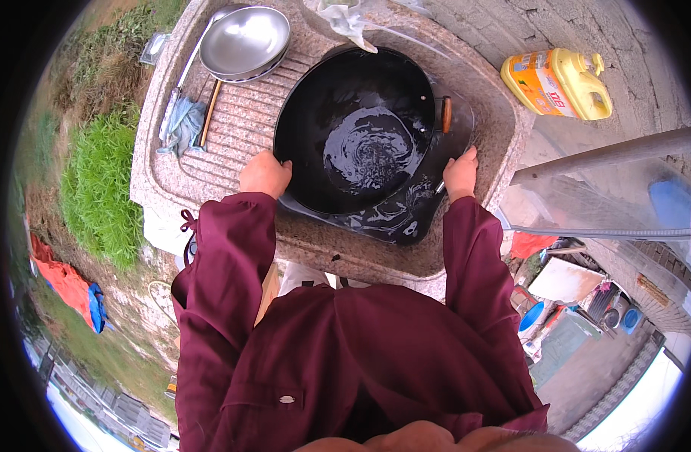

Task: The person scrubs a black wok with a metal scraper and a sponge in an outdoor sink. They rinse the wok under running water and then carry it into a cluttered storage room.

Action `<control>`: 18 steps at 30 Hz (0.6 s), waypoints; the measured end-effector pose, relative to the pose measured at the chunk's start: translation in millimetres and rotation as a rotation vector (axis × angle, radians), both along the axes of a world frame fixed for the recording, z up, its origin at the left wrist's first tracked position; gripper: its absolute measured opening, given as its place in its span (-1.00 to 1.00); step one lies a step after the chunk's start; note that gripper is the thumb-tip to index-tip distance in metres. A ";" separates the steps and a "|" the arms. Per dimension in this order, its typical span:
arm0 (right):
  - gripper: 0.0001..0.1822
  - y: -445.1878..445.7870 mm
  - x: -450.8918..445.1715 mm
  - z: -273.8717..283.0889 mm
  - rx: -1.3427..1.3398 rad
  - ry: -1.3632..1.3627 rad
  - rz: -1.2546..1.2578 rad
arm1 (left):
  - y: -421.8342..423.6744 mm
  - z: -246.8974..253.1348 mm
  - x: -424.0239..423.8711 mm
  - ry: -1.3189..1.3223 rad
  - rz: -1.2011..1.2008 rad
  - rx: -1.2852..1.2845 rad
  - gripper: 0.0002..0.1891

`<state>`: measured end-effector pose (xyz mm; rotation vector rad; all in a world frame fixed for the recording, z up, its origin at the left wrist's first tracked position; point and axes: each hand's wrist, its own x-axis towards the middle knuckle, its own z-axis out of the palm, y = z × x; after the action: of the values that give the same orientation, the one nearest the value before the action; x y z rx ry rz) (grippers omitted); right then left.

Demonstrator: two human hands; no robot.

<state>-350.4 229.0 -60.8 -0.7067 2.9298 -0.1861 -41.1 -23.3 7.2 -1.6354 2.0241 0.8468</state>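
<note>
A large black wok [300, 113] sits tilted in the basin of a speckled stone sink [509, 152], with rippling water [373, 150] inside it. My left hand [268, 174] grips the wok's near left rim; any handle there is hidden. A wooden-gripped loop handle [446, 114] sticks out from its far right side. Below the wok lies a dark wet surface [396, 223] with soapy streaks; whether it is a second pan or water I cannot tell. At its right edge my right hand [461, 174] is curled around a short metal piece [440, 186], mostly hidden.
On the ribbed drainboard [249, 113] at left rest stacked metal bowls [245, 40], a wooden-handled utensil [211, 113] and a blue cloth [185, 124]. A yellow detergent jug [557, 85] stands beyond the right rim. White plastic [345, 22] hangs over the far edge.
</note>
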 end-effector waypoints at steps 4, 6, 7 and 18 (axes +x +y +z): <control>-0.57 -3.7 30.8 -0.2 0.083 0.127 0.332 | 0.0 1.3 -1.4 -0.010 -0.003 0.012 -0.58; -0.54 -4.7 63.6 0.6 0.227 -0.253 0.297 | 0.1 4.2 -2.2 -0.010 -0.015 0.010 -0.61; -0.54 -6.6 81.9 4.9 0.295 -0.475 0.222 | 1.2 5.3 -3.0 -0.006 -0.021 -0.001 -0.61; -0.45 7.9 68.0 12.0 0.348 -0.519 0.163 | 0.0 6.6 -4.9 -0.034 -0.023 0.010 -0.60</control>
<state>-282.4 236.9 -48.8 -0.7073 2.3181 0.1360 -46.0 -23.3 13.9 -1.6079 2.0082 0.8142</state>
